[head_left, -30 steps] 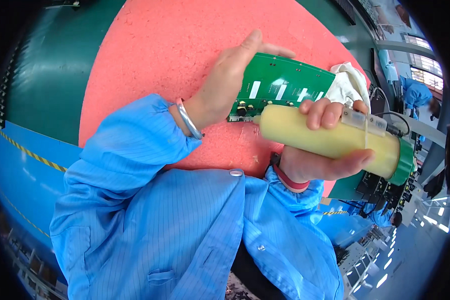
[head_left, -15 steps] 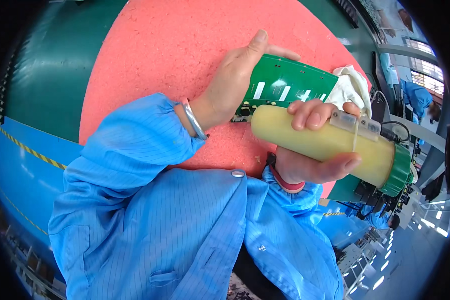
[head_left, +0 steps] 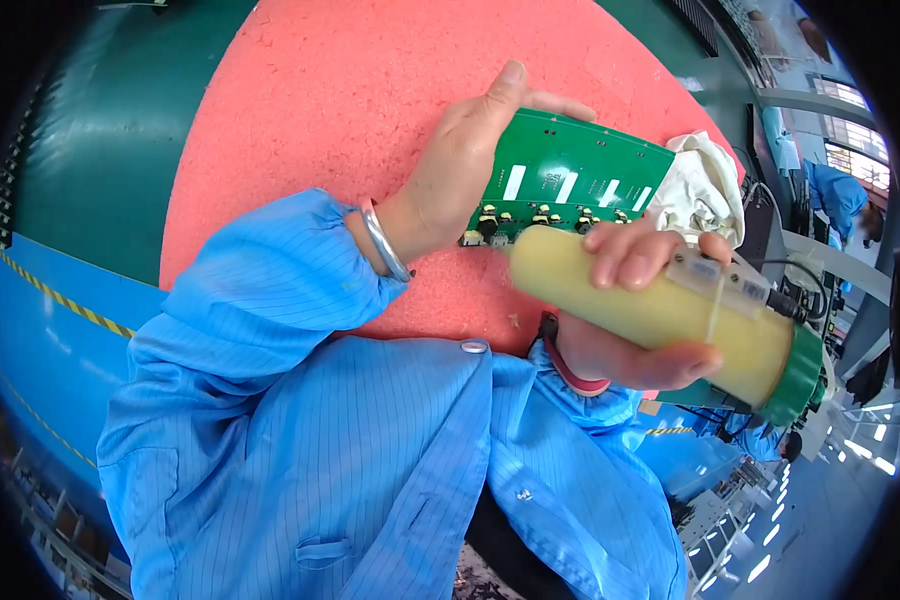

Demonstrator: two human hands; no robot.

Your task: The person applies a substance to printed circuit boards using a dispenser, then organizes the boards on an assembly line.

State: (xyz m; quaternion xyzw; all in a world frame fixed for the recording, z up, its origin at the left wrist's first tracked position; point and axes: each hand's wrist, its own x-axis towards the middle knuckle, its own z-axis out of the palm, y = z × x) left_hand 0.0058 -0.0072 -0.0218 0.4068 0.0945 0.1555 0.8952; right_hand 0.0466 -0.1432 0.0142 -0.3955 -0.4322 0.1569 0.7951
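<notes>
A green circuit board (head_left: 570, 165) with white rectangles and a row of small components along its near edge is tilted above a pink foam pad. My left hand (head_left: 467, 150) grips its left edge, thumb up and some fingers hidden behind it. My right hand (head_left: 638, 260) is wrapped around a thick, pale yellow cylindrical hand tool (head_left: 560, 265) with a green end cap (head_left: 798, 378). A clear switch housing (head_left: 710, 270) with a black cable sits on its upper side. The tool's left end is just below the board's component row; whether they touch I cannot tell.
The pink foam pad (head_left: 300, 120) covers much of the green work surface (head_left: 120, 140). A crumpled white cloth (head_left: 705, 185) lies right of the board. Dark equipment and cables stand at the right edge. Farther right, a person in blue (head_left: 835, 195) is at work.
The right hand and the tool have moved slightly right and down, uncovering more of the board's components. The left hand and the board have shifted a little left.
</notes>
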